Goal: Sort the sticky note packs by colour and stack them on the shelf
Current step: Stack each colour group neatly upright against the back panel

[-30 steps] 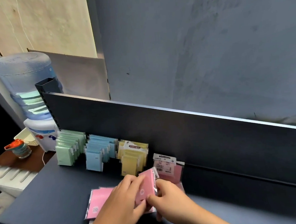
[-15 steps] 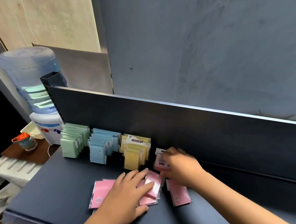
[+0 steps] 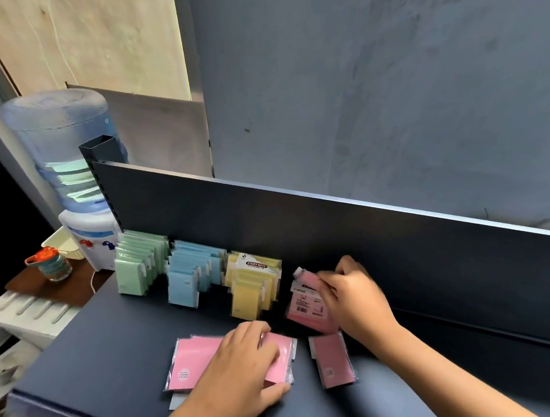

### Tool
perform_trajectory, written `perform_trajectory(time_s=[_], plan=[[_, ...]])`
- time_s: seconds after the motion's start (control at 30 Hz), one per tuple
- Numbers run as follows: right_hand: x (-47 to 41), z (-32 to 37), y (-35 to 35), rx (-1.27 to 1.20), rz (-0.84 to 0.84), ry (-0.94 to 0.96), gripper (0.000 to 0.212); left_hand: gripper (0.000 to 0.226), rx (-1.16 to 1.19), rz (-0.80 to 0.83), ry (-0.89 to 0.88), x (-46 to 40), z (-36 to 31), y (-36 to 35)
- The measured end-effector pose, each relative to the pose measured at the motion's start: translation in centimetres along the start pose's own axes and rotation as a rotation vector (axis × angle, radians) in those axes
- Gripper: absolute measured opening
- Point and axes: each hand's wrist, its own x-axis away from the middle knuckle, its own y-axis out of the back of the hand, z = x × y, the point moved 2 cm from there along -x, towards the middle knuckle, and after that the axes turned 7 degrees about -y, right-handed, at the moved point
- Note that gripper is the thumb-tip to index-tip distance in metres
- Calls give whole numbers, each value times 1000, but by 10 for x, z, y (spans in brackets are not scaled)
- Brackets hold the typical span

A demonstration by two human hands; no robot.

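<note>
On the dark blue shelf (image 3: pixel 107 343), rows of packs stand against the back panel: green packs (image 3: pixel 134 270), blue packs (image 3: pixel 187 279), yellow packs (image 3: pixel 249 285). To their right stand pink packs (image 3: pixel 305 307). My right hand (image 3: pixel 351 294) pinches the top of a pink pack at that pink row. Loose pink packs (image 3: pixel 193 360) lie flat at the front, and my left hand (image 3: pixel 245 363) rests on them with fingers curled over one pack's edge. One more pink pack (image 3: pixel 333 359) lies flat to their right.
The shelf's back panel (image 3: pixel 400 248) runs behind the rows. A water dispenser (image 3: pixel 69 177) stands beyond the left end, beside a glass with an orange lid (image 3: pixel 48 265) on a brown board. The shelf's right half holds nothing.
My right hand has carried a pink pack from the loose pile back to the standing pink row. My left hand has settled down onto the flat pink packs.
</note>
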Motion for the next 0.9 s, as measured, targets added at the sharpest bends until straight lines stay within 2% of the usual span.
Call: perform_trajectory(time_s=[0.17, 0.27, 0.37, 0.43, 0.6, 0.7, 0.73, 0.8, 0.9], plan=[[10, -16, 35, -157, 142, -281, 18, 64, -33, 113, -51, -11, -2, 0], [25, -37, 50, -285, 351, -487, 14, 65, -21, 111, -19, -13, -2, 2], [45, -57, 55, -477, 636, -725, 23, 66, -33, 91, 54, -25, -10, 4], [55, -70, 54, -520, 731, -834, 27, 62, -35, 101, 79, -44, -20, 9], [73, -89, 56, -320, 920, -745, 18, 44, -6, 133, 211, -108, -45, 9], [84, -90, 58, -128, 983, -628, 22, 49, -32, 236, 330, -138, -47, -7], [88, -90, 56, -10, 954, -574, 27, 54, -54, 274, 361, -144, -45, -12], [95, -87, 53, 219, 795, -443, 33, 60, -72, 311, 408, -152, -42, -19], [101, -78, 53, 311, 553, -333, 31, 57, -22, 298, 447, -156, -40, -20]])
